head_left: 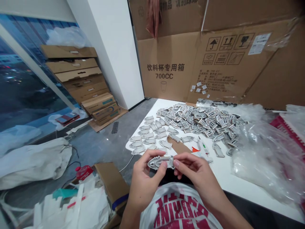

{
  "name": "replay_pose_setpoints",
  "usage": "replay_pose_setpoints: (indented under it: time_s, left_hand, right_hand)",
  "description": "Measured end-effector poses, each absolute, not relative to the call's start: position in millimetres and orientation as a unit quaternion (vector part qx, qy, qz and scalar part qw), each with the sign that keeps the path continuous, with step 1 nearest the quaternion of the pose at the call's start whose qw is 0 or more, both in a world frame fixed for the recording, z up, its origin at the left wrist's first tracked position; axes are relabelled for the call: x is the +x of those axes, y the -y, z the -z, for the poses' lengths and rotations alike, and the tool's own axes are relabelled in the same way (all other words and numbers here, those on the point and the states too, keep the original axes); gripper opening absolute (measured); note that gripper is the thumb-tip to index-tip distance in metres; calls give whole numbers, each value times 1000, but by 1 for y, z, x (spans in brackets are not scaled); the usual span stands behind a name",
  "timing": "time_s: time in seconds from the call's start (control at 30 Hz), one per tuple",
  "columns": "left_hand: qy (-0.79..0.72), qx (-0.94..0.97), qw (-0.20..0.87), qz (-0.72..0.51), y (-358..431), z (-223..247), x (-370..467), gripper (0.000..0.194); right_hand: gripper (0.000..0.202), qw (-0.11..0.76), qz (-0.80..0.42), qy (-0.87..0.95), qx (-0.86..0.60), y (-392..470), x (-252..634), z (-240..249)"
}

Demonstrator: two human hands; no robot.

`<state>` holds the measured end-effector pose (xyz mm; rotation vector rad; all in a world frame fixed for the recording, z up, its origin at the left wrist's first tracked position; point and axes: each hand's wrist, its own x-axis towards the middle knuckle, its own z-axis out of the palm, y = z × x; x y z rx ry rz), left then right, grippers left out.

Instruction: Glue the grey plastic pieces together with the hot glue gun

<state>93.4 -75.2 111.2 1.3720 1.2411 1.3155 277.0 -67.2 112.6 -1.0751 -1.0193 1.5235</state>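
While the left hand point(145, 173) pinches the grey, boat-shaped, slotted piece point(156, 163), thumb across its face, the right hand point(196, 168) has its fingers closed at the squared end. Piece held above the lap, beside the white, smooth worktop point(222, 173). Judged light, stiff, slightly slippery; narrow bars possibly fragile, outer rims the better hold.

On the table point(222, 176): heap of pieces point(190, 119) towards far edge; spread pieces point(149, 135) by left edge; plastic bag point(264, 152) at right. Large carton point(171, 52) behind far edge.
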Motion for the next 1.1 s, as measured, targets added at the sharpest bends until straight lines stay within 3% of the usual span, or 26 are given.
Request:
replay_pose_setpoints:
  time_s: [0.33,0.67,0.87,1.1]
  left_hand:
    - [-524,554,383,-521,79,-117,100,14]
    - [-542,541,313,-562,76,-111,98,11]
    - [-565,534,224,-588,77,-112,102,10]
    - [-574,545,178,-585,76,-110,107,9]
  right_hand:
    - [41,481,-526,491,-501,74,277,-109]
    - [43,497,-502,485,-515,71,284,-97]
    - [47,504,-612,377,-478,78,273,-93]
    - [40,442,-645,473,-406,92,244,-110]
